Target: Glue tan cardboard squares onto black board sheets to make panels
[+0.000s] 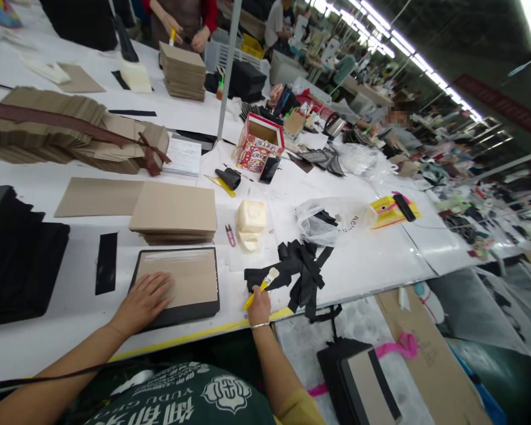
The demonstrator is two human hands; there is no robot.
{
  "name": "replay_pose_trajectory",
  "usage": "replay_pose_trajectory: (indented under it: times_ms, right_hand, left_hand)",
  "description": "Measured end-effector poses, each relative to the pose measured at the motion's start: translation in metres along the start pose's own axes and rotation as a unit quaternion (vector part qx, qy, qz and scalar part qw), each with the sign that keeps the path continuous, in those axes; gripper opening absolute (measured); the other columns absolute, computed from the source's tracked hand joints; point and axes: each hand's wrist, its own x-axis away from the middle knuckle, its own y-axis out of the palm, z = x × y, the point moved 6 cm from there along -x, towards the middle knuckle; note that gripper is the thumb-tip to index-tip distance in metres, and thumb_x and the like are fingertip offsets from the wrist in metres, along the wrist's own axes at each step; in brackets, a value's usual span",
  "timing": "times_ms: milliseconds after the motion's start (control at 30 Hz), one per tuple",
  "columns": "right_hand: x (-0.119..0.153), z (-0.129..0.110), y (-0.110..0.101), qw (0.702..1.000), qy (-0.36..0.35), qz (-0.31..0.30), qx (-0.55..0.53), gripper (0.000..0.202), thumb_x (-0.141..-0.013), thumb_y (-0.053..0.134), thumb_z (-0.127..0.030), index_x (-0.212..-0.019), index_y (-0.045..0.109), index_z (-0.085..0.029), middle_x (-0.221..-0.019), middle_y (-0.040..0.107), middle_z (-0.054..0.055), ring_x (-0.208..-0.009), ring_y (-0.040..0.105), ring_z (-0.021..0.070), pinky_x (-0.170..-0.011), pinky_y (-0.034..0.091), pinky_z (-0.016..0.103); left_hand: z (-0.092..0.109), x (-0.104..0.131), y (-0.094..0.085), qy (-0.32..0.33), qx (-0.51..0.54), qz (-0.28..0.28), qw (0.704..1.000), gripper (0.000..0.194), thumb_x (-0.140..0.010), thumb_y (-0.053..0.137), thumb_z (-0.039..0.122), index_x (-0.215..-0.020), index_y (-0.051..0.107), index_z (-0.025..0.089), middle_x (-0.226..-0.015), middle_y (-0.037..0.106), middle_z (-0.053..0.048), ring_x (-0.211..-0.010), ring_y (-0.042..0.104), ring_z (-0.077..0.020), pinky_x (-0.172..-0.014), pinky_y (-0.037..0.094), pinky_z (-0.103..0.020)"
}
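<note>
My left hand [153, 297] lies flat, fingers stretched, on a tan cardboard panel [194, 277]. That panel rests on a slightly larger black sheet [190, 313], which shows as a border, and a whitish glue streak runs along the panel's top edge. In my right hand [259, 307] is a glue brush [265, 283] with a yellow handle and pale bristles, held over black strips [303, 271] heaped near the table's front edge. A cream-coloured glue container [251, 217] stands beyond the brush. Left of the panel lies a single black strip [107, 263].
Stacked cardboard panels [172, 206] sit behind the work, with small pink-handled snips [230, 235] beside them. A pile of black sheets [22, 254] is at the left. Further back are a red patterned box [259, 147] and a metal pole [228, 71]. A co-worker [181, 23] stands across the table.
</note>
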Motion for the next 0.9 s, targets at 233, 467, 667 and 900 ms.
replay_pose_trajectory:
  times_ms: [233, 467, 667, 900]
  right_hand:
    - [-0.001, 0.015, -0.005, 0.995, 0.053, -0.037, -0.075, 0.024, -0.077, 0.039, -0.011, -0.093, 0.055, -0.020, -0.068, 0.056, 0.000, -0.063, 0.051, 0.0142, -0.058, 0.034, 0.023]
    - [-0.009, -0.001, -0.040, 0.980, 0.116, 0.003, -0.163, 0.016, -0.079, 0.040, -0.026, -0.088, 0.051, -0.019, -0.068, 0.055, 0.000, -0.059, 0.053, 0.0146, -0.056, 0.038, 0.024]
    - [-0.030, -0.091, -0.090, 0.867, 0.033, -0.047, -0.495, 0.028, -0.073, 0.054, -0.026, -0.095, 0.037, -0.021, -0.072, 0.051, -0.003, -0.060, 0.052, 0.0098, -0.057, 0.043, 0.022]
    - [-0.050, -0.151, -0.127, 0.836, -0.033, -0.066, -0.544, 0.028, -0.076, 0.058, -0.027, -0.094, 0.038, -0.022, -0.071, 0.045, -0.005, -0.060, 0.047, 0.0087, -0.056, 0.041, 0.021]
  left_hand:
    - [0.005, -0.002, -0.005, -0.008, 0.003, -0.008, 1.000, 0.038, -0.081, 0.046, 0.038, -0.114, 0.054, 0.020, -0.124, 0.051, -0.010, -0.119, 0.040, -0.0259, -0.101, 0.028, -0.046]
    - [-0.001, -0.003, -0.004, -0.028, 0.015, -0.050, 0.998, 0.040, -0.080, 0.046, 0.041, -0.115, 0.053, 0.020, -0.125, 0.050, -0.010, -0.118, 0.042, -0.0257, -0.101, 0.027, -0.047]
    - [0.036, -0.043, -0.046, -0.066, 0.186, -0.028, 0.980, 0.065, -0.075, 0.053, 0.044, -0.130, 0.035, 0.015, -0.133, 0.040, -0.014, -0.123, 0.035, -0.0257, -0.103, 0.025, -0.044]
    - [0.080, -0.063, -0.041, -0.161, 0.593, -0.246, 0.750, 0.036, -0.068, 0.061, 0.044, -0.087, 0.062, 0.014, -0.075, 0.063, -0.001, -0.069, 0.058, -0.0150, -0.062, 0.045, -0.024]
